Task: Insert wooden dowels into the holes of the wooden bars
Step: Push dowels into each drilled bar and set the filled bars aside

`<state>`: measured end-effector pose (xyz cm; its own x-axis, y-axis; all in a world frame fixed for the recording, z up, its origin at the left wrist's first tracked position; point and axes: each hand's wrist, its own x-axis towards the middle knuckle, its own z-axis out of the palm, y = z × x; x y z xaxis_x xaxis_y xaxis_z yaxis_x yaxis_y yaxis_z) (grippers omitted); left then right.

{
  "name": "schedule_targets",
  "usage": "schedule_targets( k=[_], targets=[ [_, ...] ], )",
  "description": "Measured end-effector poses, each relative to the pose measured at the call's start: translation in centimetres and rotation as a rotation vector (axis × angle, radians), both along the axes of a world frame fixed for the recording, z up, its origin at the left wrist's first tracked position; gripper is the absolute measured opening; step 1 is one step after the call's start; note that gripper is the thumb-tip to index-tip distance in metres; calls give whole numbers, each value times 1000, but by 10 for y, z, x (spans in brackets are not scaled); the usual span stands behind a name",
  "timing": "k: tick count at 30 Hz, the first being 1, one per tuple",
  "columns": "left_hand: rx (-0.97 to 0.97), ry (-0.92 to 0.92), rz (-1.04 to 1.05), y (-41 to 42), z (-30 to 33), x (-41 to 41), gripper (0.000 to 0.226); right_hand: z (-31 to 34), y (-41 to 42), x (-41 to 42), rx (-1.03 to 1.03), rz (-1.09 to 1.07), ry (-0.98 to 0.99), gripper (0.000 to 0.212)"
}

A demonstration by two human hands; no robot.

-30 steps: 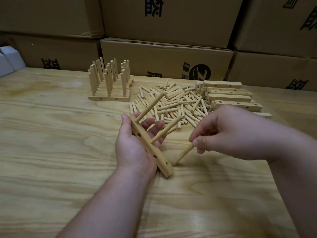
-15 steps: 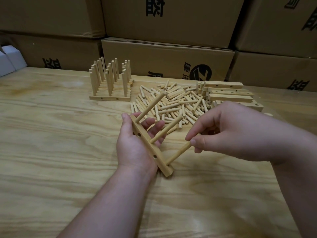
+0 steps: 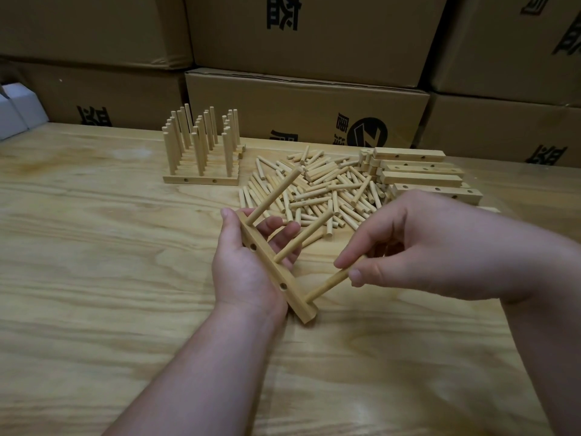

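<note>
Three dowels now stand out of the wooden bar point(image 3: 276, 272) gripped edge-up in the left hand point(image 3: 248, 265), whose thumb and fingers wrap around it just above the pale wooden surface point(image 3: 94, 247); the two farther ones look fully seated, while the nearest dowel point(image 3: 327, 286) is pinched between thumb and forefinger of the right hand point(image 3: 408, 247) with its tip at the bar's near end, apparently entering or just entered its hole, so this bar seems close to finished, though how deep the dowel sits cannot be told. Two side holes on the bar's upper face remain open and appear to be of another kind. Behind and to the left, a block of finished bars point(image 3: 201, 152) stands together, bristling with upright dowels, too closely packed to count. Much work remains by the look of it: a loose heap of dowels point(image 3: 317, 190) lies just beyond the hands, and a stack of empty drilled bars point(image 3: 421, 171) waits at its right edge, against a backdrop of cardboard boxes point(image 3: 308, 102) and a white box point(image 3: 19, 111) at far left
</note>
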<state>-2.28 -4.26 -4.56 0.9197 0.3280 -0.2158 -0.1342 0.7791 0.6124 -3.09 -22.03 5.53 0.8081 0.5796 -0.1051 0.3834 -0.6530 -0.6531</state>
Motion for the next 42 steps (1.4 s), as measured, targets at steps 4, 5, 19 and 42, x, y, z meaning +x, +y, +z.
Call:
schedule_targets(
  k=[4, 5, 19, 42],
  targets=[
    [-10, -5, 0, 0, 1, 0, 35, 0, 0, 0, -12, 7, 22, 16],
    [-12, -6, 0, 0, 1, -1, 35, -1, 0, 1, -25, -11, 15, 16],
    [41, -10, 8, 1, -3, 3, 38, -14, 7, 5, -335, -127, -111, 12],
    [96, -26, -7, -4, -4, 2, 37, -8, 8, -3, -464, -75, -115, 17]
  ],
)
